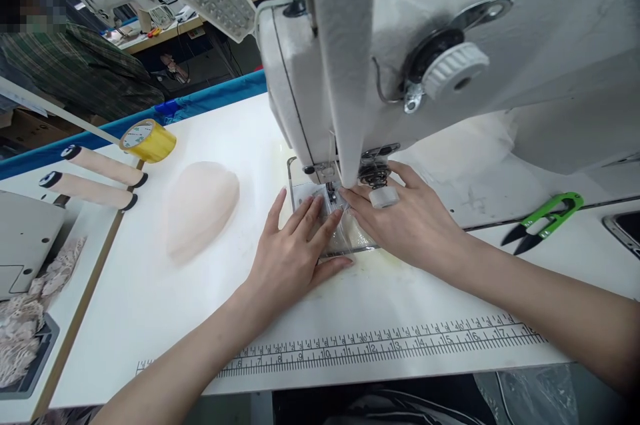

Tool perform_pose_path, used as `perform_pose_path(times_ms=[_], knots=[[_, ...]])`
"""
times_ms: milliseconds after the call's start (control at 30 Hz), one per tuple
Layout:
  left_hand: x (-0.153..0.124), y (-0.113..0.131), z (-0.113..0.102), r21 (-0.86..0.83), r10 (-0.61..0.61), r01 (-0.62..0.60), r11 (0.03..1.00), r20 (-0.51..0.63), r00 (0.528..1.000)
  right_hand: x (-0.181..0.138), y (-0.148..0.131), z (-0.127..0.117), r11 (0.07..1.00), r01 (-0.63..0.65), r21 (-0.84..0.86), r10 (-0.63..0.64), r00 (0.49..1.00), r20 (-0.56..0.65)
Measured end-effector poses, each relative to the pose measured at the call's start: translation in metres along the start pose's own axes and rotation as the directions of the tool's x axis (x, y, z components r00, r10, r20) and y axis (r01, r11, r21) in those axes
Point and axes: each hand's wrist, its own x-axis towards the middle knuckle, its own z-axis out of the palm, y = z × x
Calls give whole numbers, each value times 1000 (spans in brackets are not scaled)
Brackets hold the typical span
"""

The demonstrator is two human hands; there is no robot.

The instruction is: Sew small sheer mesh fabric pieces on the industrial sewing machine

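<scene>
Both my hands lie flat on the bed of a white sewing machine (450, 45), just in front of its presser foot (331, 190). My left hand (293, 245) is open, its fingers stretched out and pressing a small pale piece of fabric (345, 235) on the needle plate. My right hand (407, 218) is also flat, fingertips touching the piece beside the needle, with a white thimble-like ring (383, 196) on one finger. The part of the piece under the foot is hidden.
A pale pink padded cup (200, 208) lies on the white table at the left. Behind it are a yellow tape roll (149, 140) and two cones (100, 178). Green thread snips (545, 218) lie at the right. A ruler strip (380, 345) runs along the front edge. Another person sits at back left.
</scene>
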Motion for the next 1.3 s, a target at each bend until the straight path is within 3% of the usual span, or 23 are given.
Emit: perform_pose_path(times_ms=[333, 500, 733, 867, 1033, 1300], knots=[[-1, -1, 1, 20, -14, 14, 1000, 22, 1000, -1, 1, 2, 998, -11, 64, 14, 999, -41], [-1, -3, 1, -6, -30, 30, 1000, 28, 999, -2, 1, 0, 992, 55, 114, -47, 996, -77], [-8, -11, -3, -124, 156, -172, 977, -131, 979, -3, 1, -21, 939, 114, 325, -109, 993, -34], [-7, -11, -1, -124, 135, -163, 979, -209, 968, -3, 2, -26, 921, 138, 365, -169, 984, 54], [-4, -7, 0, -143, 78, -107, 984, -191, 978, -4, -5, -19, 965, 185, 184, -165, 979, -116], [-12, -4, -2, -53, 161, -168, 984, -107, 981, -6, -10, -19, 947, 252, 200, -211, 956, -204]])
